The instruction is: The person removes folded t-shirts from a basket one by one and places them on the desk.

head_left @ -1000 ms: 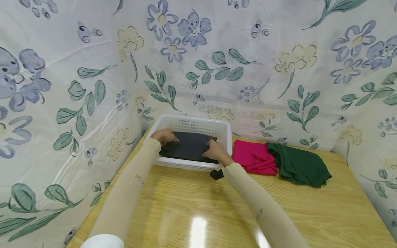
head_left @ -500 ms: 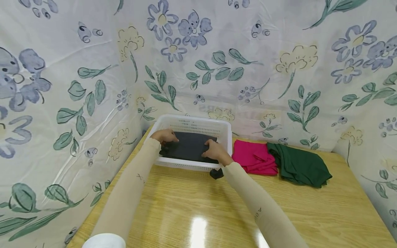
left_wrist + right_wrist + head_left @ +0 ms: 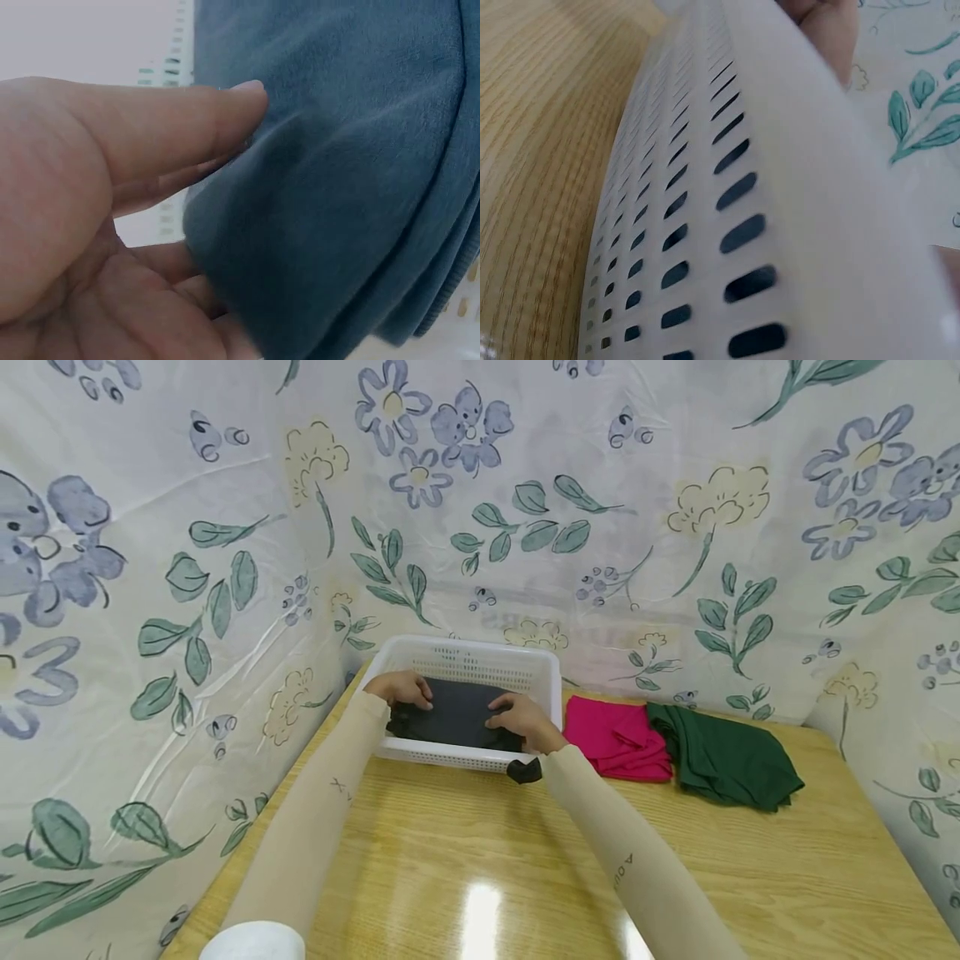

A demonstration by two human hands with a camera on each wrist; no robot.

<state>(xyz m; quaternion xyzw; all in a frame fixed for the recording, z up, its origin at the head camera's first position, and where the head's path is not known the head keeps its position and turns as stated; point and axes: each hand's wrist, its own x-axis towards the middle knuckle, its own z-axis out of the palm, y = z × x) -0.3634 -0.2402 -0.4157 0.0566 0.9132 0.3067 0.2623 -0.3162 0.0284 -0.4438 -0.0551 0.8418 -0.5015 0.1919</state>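
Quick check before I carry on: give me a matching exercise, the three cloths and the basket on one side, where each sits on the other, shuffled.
Things:
1. dark grey cloth
2. pink cloth
3. green cloth
4. white basket

Places:
A. farthest right on the wooden table
B. at the table's far left corner, by the flowered sheet
C. inside the basket, under the left hand and the right hand
D. on the table between the basket and the green cloth

Pairs: 1-C, 2-D, 3-A, 4-B
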